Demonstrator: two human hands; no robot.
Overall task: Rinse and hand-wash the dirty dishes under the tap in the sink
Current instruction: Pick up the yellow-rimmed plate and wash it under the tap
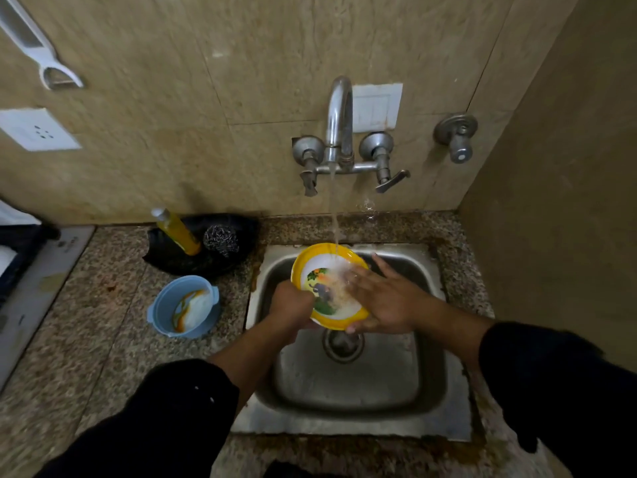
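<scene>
A yellow-rimmed plate with a picture of an animal is held tilted over the steel sink. Water runs from the tap onto its upper part. My left hand grips the plate's left rim with curled fingers. My right hand lies flat with spread fingers on the plate's wet face, its thumb under the lower rim.
On the granite counter to the left stand a blue bowl holding a small dish, and a black tray with a yellow soap bottle and a steel scrubber. The drain lies below the plate. A wall closes in on the right.
</scene>
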